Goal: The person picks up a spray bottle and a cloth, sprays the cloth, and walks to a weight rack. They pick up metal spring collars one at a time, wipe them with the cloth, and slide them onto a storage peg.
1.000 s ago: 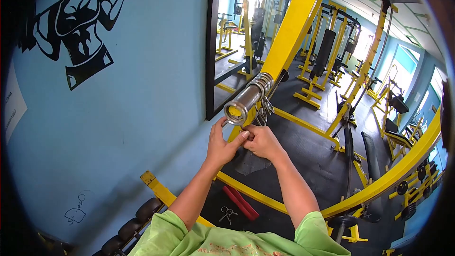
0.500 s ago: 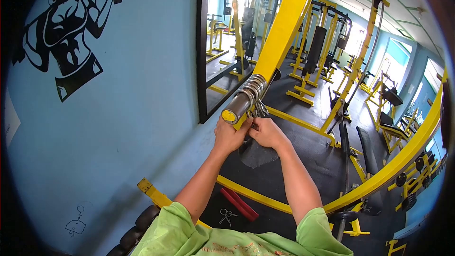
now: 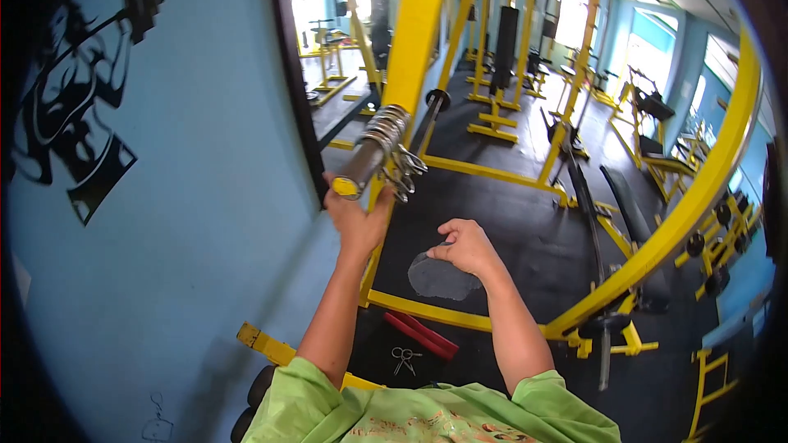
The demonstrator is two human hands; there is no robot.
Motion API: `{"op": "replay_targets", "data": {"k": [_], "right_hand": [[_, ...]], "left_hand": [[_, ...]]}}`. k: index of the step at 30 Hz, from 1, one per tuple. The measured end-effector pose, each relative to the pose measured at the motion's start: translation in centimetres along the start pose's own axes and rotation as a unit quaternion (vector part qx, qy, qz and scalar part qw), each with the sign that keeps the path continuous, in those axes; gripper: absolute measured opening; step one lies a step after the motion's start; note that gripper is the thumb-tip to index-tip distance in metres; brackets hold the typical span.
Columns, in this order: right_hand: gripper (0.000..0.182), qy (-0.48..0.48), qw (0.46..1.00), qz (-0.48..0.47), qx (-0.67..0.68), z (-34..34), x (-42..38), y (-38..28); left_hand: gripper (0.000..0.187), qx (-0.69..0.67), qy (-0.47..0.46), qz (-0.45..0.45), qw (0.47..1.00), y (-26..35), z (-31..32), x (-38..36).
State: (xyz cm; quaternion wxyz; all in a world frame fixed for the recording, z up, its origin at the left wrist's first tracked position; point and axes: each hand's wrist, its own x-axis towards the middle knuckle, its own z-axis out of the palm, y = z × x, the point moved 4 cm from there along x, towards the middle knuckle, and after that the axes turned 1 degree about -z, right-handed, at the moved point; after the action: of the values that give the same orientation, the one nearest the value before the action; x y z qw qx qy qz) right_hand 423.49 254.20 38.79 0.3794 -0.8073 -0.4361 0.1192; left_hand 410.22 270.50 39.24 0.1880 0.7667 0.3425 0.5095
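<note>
A steel peg [image 3: 367, 160] with a yellow end juts toward me from a yellow upright. Metal rings sit around its base, and several spring collar clips [image 3: 404, 174] hang at its right side. My left hand [image 3: 359, 223] is cupped around the peg from below, fingers on its left side and thumb on its right; the peg hides part of the grip. Lower and to the right, my right hand [image 3: 466, 248] is closed in a pinch on a dark grey cloth [image 3: 443, 279], which hangs below the fingers.
A yellow frame [image 3: 419, 41] rises ahead, with its curved bar [image 3: 681, 267] on the right. On the black floor lie a red strip [image 3: 421, 335] and loose spring clips [image 3: 404, 358]. A blue wall [image 3: 205, 156] stands close on the left. Gym machines [image 3: 505, 49] fill the background.
My hands were together beneath the peg and are now apart. My right hand has moved down and right with the cloth; my left has spread around the peg. The view has shifted.
</note>
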Motion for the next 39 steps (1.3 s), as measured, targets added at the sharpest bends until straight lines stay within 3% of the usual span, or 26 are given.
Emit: {"op": "replay_targets", "data": {"k": [2,3,5,6,7,8,9,12,14,16,17,18,20,21,22,24,26,27,28,30,33,34,36,38,39], "right_hand": [[0.042,-0.041,0.996,-0.012,0.072,-0.3,-1.3,2.4],[0.042,-0.032,0.996,0.004,0.078,-0.7,-2.3,3.6],[0.021,-0.018,0.919,-0.060,0.389,-1.5,-4.7,4.8],[0.021,-0.010,0.918,-0.043,0.393,-1.5,-5.9,5.4],[0.016,0.042,0.870,-0.047,0.488,-1.9,-7.2,5.9],[0.012,0.095,0.811,-0.052,0.574,-2.1,-8.3,6.6],[0.010,0.124,0.825,-0.017,0.551,-1.3,-9.4,7.9],[0.008,0.173,0.811,0.066,0.555,1.5,-12.4,12.3],[0.005,0.221,0.804,0.117,0.540,3.1,-14.1,14.5],[0.002,0.236,0.828,0.118,0.495,4.8,-15.5,17.7],[0.003,0.254,0.870,0.128,0.404,5.3,-16.2,19.3],[0.003,0.252,0.868,0.136,0.405,5.8,-16.8,20.6],[0.005,0.335,0.886,0.177,0.267,6.0,-18.4,23.2],[0.006,0.369,0.889,0.174,0.207,5.8,-19.1,23.8],[0.006,0.363,0.889,0.183,0.210,6.1,-19.7,24.9],[0.006,0.417,0.853,0.232,0.209,6.4,-21.3,28.0],[0.007,0.359,0.874,0.282,0.164,6.8,-23.1,31.3],[0.010,0.251,0.812,0.400,0.344,8.6,-24.1,33.6],[0.015,0.133,0.694,0.498,0.503,10.8,-25.5,35.2],[0.035,0.047,0.468,0.520,0.713,16.2,-29.5,39.7],[0.035,0.068,0.429,0.561,0.705,18.3,-30.7,43.6],[0.035,0.078,0.423,0.569,0.701,19.1,-29.8,45.9],[0.035,0.098,0.403,0.594,0.689,21.8,-29.4,49.6],[0.035,0.117,0.395,0.612,0.675,24.8,-29.8,53.7],[0.035,0.124,0.392,0.623,0.665,26.6,-30.1,55.6]], "left_hand": [[0.088,-0.063,0.082,-0.047,0.994,-0.2,-0.8,-3.8],[0.083,-0.098,0.002,-0.052,0.994,0.1,-0.2,-5.9],[0.064,-0.189,-0.164,-0.082,0.965,0.7,1.4,-10.7],[0.050,-0.245,-0.248,-0.109,0.931,1.2,2.5,-12.9],[0.050,-0.244,-0.265,-0.117,0.926,1.2,2.9,-14.6],[0.037,-0.398,-0.367,-0.246,0.804,1.0,4.1,-16.9],[0.024,-0.526,-0.439,-0.362,0.632,1.5,5.1,-19.1],[0.010,-0.545,-0.426,-0.423,0.585,2.9,6.1,-21.4],[0.011,-0.542,-0.408,-0.474,0.561,5.6,6.3,-21.8],[0.016,-0.421,-0.444,-0.384,0.692,5.2,8.1,-23.3],[0.015,-0.382,-0.432,-0.340,0.743,5.5,8.6,-23.7],[0.015,-0.377,-0.435,-0.346,0.741,5.9,9.0,-24.4],[0.021,-0.133,-0.485,-0.195,0.842,6.7,9.9,-25.0],[0.022,-0.074,-0.494,-0.130,0.857,7.3,10.7,-25.7],[0.022,-0.068,-0.498,-0.138,0.853,7.4,11.8,-26.9],[0.024,-0.043,-0.464,-0.036,0.884,8.4,13.9,-28.8],[0.020,-0.009,-0.525,-0.053,0.849,9.2,16.0,-31.2],[0.018,-0.025,-0.551,-0.042,0.833,9.9,17.2,-32.8],[0.018,-0.040,-0.578,-0.032,0.814,10.2,18.6,-34.7],[0.024,-0.069,-0.655,-0.025,0.752,9.9,20.6,-39.9],[0.030,-0.027,-0.730,0.030,0.682,9.2,22.0,-47.1],[0.030,-0.022,-0.743,0.012,0.668,7.8,23.1,-49.1],[0.031,-0.158,-0.599,-0.148,0.771,4.6,24.1,-51.3],[0.027,-0.063,-0.537,-0.299,0.786,-3.1,26.5,-55.3],[0.027,-0.027,-0.507,-0.319,0.800,-7.4,28.2,-56.6]]}}
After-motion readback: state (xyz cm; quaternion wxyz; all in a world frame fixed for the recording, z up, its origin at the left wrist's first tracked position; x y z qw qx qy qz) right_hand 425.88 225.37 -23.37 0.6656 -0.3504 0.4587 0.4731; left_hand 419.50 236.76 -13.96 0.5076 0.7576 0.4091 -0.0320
